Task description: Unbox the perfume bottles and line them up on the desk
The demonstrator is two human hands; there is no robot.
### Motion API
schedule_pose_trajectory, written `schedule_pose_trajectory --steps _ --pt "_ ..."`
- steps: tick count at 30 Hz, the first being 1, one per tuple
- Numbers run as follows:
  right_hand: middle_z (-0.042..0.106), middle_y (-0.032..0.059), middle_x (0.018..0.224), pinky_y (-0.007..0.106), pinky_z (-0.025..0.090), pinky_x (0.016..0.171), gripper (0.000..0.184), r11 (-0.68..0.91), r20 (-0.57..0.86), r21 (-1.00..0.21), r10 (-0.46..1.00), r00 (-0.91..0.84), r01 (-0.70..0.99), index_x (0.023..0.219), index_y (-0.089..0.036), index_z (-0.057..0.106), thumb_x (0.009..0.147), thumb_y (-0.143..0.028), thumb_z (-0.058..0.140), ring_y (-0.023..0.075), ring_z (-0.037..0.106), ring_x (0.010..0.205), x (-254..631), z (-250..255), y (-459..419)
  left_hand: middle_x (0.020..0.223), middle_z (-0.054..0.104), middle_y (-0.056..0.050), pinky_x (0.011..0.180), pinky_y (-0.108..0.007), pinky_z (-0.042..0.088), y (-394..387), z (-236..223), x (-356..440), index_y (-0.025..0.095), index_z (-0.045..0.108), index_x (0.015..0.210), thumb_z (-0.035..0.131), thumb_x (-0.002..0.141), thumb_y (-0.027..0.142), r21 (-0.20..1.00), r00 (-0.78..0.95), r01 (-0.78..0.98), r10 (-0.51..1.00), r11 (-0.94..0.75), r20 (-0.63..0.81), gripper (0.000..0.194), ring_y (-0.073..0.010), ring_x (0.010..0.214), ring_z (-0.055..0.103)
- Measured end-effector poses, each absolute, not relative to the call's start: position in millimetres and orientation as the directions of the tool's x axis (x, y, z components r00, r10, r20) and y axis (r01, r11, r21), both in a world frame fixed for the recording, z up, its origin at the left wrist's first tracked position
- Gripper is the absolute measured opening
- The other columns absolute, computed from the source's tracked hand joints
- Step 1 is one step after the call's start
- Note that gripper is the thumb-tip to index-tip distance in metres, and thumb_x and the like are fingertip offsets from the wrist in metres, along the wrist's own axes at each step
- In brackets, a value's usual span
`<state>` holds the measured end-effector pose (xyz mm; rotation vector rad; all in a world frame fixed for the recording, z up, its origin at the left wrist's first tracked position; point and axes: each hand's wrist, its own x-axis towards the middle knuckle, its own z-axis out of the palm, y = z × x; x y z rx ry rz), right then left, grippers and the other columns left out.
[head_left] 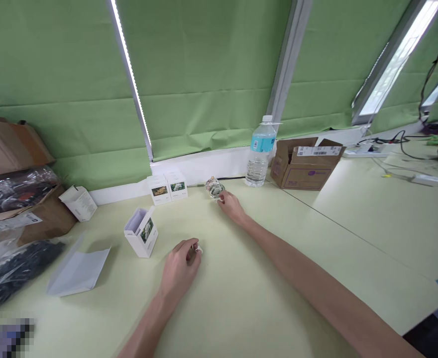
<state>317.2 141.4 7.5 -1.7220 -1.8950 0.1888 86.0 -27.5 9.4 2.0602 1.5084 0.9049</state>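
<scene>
My left hand is curled over the table, thumb and fingers closed on a small shiny piece; the fingers hide most of it. Farther out, my right hand reaches forward with its fingertips pinched together. A tiny pale bit shows at those fingertips, too small to name. Right beside them lies a clear, shiny, rounded ornament with dark and golden tints. An open white box with a picture on its side stands left of my left hand.
Two white picture boxes stand by the wall. A water bottle and an open cardboard box are behind my right hand. At left lie a folded white sheet, another white box and bagged goods.
</scene>
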Motion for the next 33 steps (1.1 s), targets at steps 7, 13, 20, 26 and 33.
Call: schedule_pose_trajectory --steps 7,13,20,26,33 --pt "0.070 0.0066 0.079 0.023 0.046 0.064 0.020 0.265 0.129 -0.602 0.963 -0.236 0.754 0.090 -0.015 0.069 0.083 -0.029 0.057 0.0165 0.063 0.073 310.8 42.7 118.1 0.089 0.065 0.000 0.062 -0.026 0.042 -25.0 7.4 86.6 0.023 0.051 0.103 0.050 0.085 0.035 0.780 0.118 0.573 0.967 -0.252 0.226 0.021 -0.0124 0.063 0.052" --pt "0.071 0.0050 0.088 0.023 0.046 0.053 0.040 0.355 -0.237 -0.767 0.616 -0.751 0.534 0.086 -0.019 0.068 0.078 -0.058 0.059 0.0139 0.063 0.061 266.8 90.4 60.7 0.084 0.064 0.000 0.054 -0.024 0.039 -24.9 14.1 83.0 0.022 0.052 0.095 0.051 0.083 0.036 0.858 0.013 0.471 0.974 -0.204 0.225 0.019 -0.0105 0.055 0.048" --pt "0.065 0.0047 0.067 0.025 0.035 0.043 0.022 0.491 -0.015 -0.614 0.776 -0.631 0.618 0.068 -0.021 0.064 0.077 -0.041 0.064 0.0140 0.054 0.051 229.2 77.4 33.2 0.088 0.065 -0.001 0.060 -0.026 0.045 -25.6 17.3 80.8 0.023 0.057 0.104 0.054 0.082 0.034 0.821 -0.069 0.536 0.959 -0.197 0.275 0.025 -0.0120 0.060 0.052" --pt "0.067 0.0038 0.075 0.024 0.035 0.059 0.015 0.431 0.151 -0.468 0.899 -0.411 0.771 0.079 -0.018 0.068 0.079 -0.031 0.060 0.0146 0.056 0.066 263.6 71.4 81.2 0.101 0.064 -0.004 0.064 -0.029 0.048 -23.1 13.6 80.7 0.023 0.053 0.114 0.055 0.082 0.046 0.831 -0.077 0.531 0.968 -0.164 0.240 0.039 -0.0134 0.064 0.056" --pt "0.065 0.0081 0.073 0.024 0.030 0.060 0.016 0.100 0.233 -0.412 0.972 -0.001 0.906 0.076 -0.015 0.066 0.079 -0.024 0.053 0.0181 0.055 0.072 335.5 44.6 140.2 0.082 0.064 -0.002 0.060 -0.028 0.045 -21.4 11.7 80.8 0.023 0.059 0.101 0.052 0.083 0.047 0.810 -0.045 0.571 0.981 -0.129 0.188 0.030 -0.0148 0.063 0.058"
